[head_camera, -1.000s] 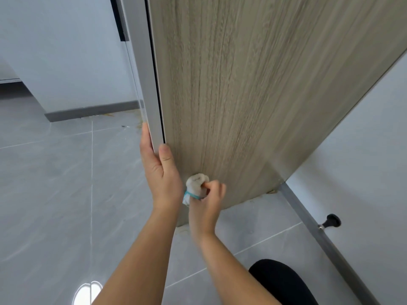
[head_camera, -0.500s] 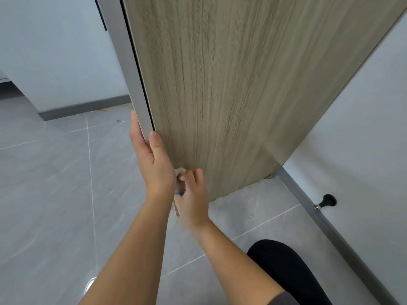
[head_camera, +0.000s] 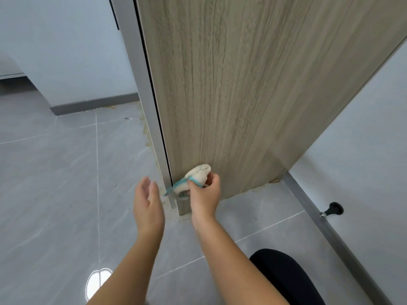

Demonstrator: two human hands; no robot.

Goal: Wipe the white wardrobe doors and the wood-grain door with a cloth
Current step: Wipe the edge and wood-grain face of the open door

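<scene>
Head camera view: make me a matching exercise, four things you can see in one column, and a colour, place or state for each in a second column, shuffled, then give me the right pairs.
Column one:
1. cloth
2. left hand
3. right hand
4. doorstop

Column two:
A. open, holding nothing
B. black, low on the wall at the right
C. white with a teal edge
D. gripping something at the bottom corner of the wood-grain door

Pairs: 1-C, 2-A, 3-D, 4-B.
</scene>
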